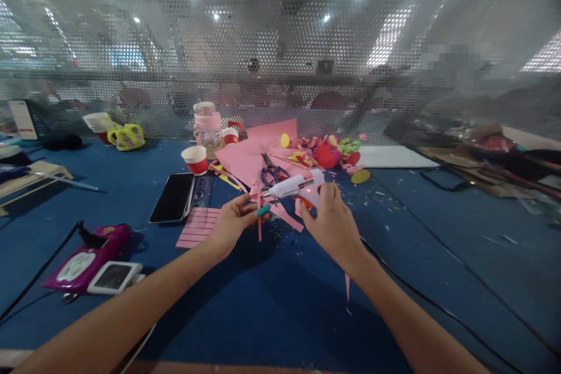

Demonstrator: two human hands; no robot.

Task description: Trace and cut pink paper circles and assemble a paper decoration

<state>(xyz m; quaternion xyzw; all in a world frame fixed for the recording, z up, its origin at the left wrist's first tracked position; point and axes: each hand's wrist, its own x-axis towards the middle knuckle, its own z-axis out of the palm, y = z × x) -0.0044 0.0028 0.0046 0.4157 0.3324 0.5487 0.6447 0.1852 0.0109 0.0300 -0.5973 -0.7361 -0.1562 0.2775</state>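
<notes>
Closest in, both forearms reach across the blue worktop (272,304) from its near edge. A black cord (421,298) trails from beneath the right forearm toward the lower right; it likely feeds the gun, though the join is hidden. Off to the left lie a purple block (94,257), with a black plug at its far end, and a white unit (114,277) against it, probably set aside to leave the middle free for the hands.

Farther in, the right hand (335,222) is wrapped around the handle of a white glue gun (291,186), nozzle aimed left. The left hand (234,222) pinches a narrow pink strip (259,228) upright between thumb and fingers, just at the nozzle, seemingly so the tip can meet the paper while the fingertips steady it. Beside that hand, lined paper (199,228) lies flat, with a phone (172,198) just beyond.

Past the gun, scissors (274,172) rest on a pink sheet (239,160), presumably parked within easy reach. A cup (195,160) and a bottle (208,128) stand behind the phone, while colored scraps (326,155) are heaped to the right. Behind everything rises a perforated screen (272,41).
</notes>
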